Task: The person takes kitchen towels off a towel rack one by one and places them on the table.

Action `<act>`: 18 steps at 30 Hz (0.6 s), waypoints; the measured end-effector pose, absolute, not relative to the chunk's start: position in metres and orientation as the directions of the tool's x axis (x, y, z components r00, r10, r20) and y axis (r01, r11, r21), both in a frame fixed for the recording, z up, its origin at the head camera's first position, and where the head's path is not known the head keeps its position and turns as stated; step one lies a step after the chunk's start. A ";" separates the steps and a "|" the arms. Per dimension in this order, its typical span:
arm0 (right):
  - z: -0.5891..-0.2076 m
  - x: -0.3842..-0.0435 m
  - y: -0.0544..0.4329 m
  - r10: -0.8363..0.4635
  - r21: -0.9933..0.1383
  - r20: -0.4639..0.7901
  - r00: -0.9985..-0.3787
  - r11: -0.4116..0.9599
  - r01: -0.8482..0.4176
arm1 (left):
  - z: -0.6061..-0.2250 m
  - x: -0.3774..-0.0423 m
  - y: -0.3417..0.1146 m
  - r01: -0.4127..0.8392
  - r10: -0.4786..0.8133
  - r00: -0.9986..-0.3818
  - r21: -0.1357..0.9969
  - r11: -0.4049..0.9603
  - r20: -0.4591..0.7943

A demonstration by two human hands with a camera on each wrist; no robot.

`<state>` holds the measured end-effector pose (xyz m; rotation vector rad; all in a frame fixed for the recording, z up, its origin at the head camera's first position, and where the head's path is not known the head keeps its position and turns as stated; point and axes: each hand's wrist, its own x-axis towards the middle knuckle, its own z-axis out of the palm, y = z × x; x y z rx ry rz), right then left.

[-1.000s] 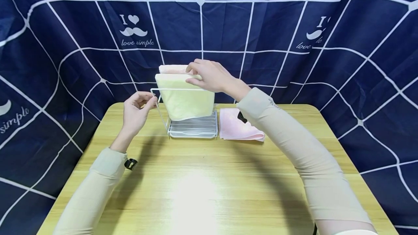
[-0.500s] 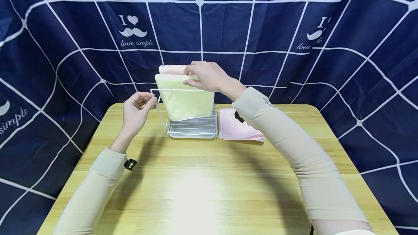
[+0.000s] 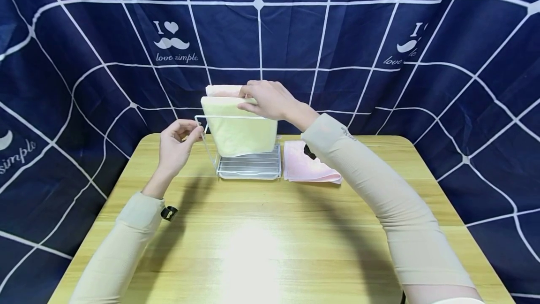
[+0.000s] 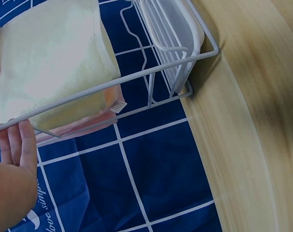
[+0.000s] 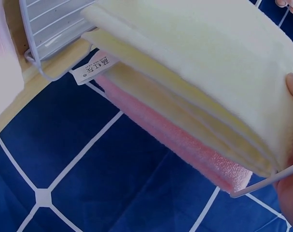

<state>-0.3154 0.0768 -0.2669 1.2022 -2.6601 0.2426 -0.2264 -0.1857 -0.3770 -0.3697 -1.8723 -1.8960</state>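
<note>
**A snag risk at the rack**

My right hand (image 3: 272,101) pinches the yellow towel (image 3: 240,130) at its top edge; my left hand (image 3: 179,142) grips the rack (image 4: 132,75) by its upper side. The towel hangs behind the front rail, ahead of a pink towel (image 3: 223,90). I judge a sideways pull could snag it on wire; a slack left grip could let the rack slide across the table (image 3: 270,210).

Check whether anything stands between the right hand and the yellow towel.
Nothing visible does: the right hand pinches the yellow towel by its top edge. The white bar crosses in front, lower than the grip.
</note>
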 end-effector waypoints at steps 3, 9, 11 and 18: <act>-0.267 -0.315 0.077 -0.719 -0.071 0.266 -0.642 0.650 -0.757 | -0.376 -0.226 -0.186 0.488 -0.125 -0.865 0.873 0.024 0.487; -0.266 -0.313 0.078 -0.718 -0.081 0.268 -0.643 0.648 -0.758 | -0.377 -0.224 -0.185 0.491 -0.132 -0.862 0.871 0.018 0.489; -0.266 -0.312 0.079 -0.717 -0.084 0.270 -0.642 0.647 -0.758 | -0.378 -0.223 -0.185 0.492 -0.135 -0.862 0.871 0.013 0.489; -0.266 -0.310 0.080 -0.717 -0.080 0.282 -0.637 0.644 -0.761 | -0.379 -0.222 -0.184 0.495 -0.145 -0.860 0.869 0.001 0.490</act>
